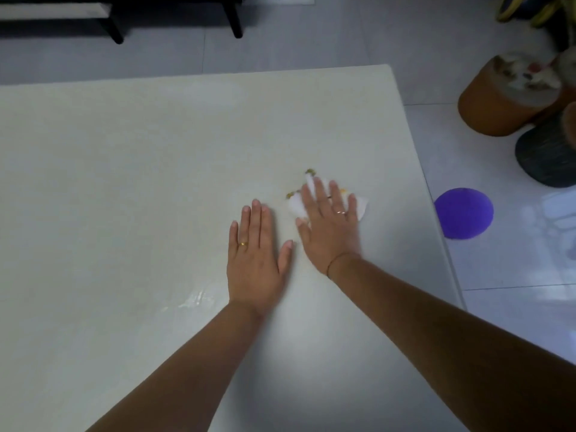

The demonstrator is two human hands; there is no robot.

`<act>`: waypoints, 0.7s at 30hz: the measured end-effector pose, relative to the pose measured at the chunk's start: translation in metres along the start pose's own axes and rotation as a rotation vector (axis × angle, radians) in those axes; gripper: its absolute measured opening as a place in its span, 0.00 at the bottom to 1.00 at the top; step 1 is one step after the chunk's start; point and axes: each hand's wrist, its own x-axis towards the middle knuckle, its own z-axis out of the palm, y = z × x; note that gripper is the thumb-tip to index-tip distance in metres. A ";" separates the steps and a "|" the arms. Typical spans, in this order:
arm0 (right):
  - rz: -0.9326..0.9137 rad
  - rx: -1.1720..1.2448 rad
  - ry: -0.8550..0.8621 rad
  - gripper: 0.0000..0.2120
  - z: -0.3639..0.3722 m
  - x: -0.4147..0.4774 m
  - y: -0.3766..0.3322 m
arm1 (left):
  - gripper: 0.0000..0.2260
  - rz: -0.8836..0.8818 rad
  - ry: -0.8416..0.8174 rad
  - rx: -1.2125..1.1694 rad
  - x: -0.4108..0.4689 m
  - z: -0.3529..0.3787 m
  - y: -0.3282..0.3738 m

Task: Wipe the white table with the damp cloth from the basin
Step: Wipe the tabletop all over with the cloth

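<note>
I pressed my flat, spread right hand (330,226) on the small white damp cloth (361,207), my left hand (254,260) open beside it steadying me on the smooth white table (124,166), and judged firm overlapping strokes best.

Both forearms are bare, sleeveless. The left hand (254,260) wears one gold ring; the right hand (330,226) wears two rings and a thin wrist band.

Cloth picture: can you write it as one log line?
right hand: flat on cloth | left hand: flat on table | wet streak
</note>
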 end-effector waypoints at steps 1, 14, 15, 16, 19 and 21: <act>-0.127 -0.017 -0.008 0.28 -0.002 -0.003 0.005 | 0.31 -0.001 0.006 0.002 0.012 0.000 0.001; 0.304 0.094 0.010 0.28 -0.011 0.076 0.009 | 0.32 -0.005 -0.044 0.084 0.064 0.016 -0.009; 0.207 0.072 0.006 0.28 -0.009 0.075 -0.004 | 0.32 0.000 -0.041 0.084 0.064 0.015 -0.008; 0.085 0.050 0.001 0.28 -0.008 0.074 -0.011 | 0.32 0.003 -0.042 0.084 0.064 0.015 -0.008; -0.268 0.001 -0.010 0.28 -0.016 0.084 0.015 | 0.31 -0.002 -0.051 0.081 0.065 0.014 -0.007; -0.342 -0.066 0.014 0.28 -0.021 0.104 0.047 | 0.32 -0.012 -0.066 0.083 0.065 0.014 -0.007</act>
